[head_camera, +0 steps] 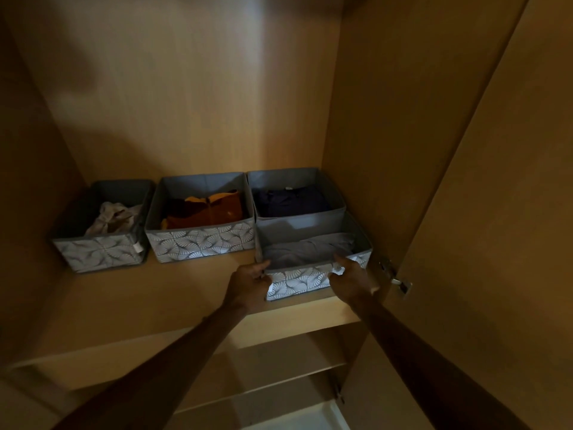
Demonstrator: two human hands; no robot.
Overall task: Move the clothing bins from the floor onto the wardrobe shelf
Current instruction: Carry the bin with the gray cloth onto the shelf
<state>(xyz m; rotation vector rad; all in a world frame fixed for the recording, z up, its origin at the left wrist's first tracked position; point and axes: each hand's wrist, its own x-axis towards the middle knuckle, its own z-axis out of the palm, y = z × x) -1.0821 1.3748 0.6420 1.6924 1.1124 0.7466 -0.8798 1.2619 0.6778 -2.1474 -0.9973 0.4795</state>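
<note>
We hold the grey-clothes bin [299, 279] at the shelf's [139, 305] front edge: left hand [248, 282] curled round its near-left corner, right hand [350, 276] apparently pinching the right rim. The navy-clothes bin [331, 190] blocks it behind, the wardrobe wall [372, 150] stands just right, and the orange-clothes bin [201, 243] and pale-cloth bin [96, 252] stand left.

Four bins [198, 240] on shelf [173, 293]

I'm looking into a home wardrobe [186, 103] — pale wood panels all round. On its shelf [148, 293] sit fabric bins [201, 245] of folded clothes [210, 209] — right of the shelf, a hinged door [511, 212].
</note>
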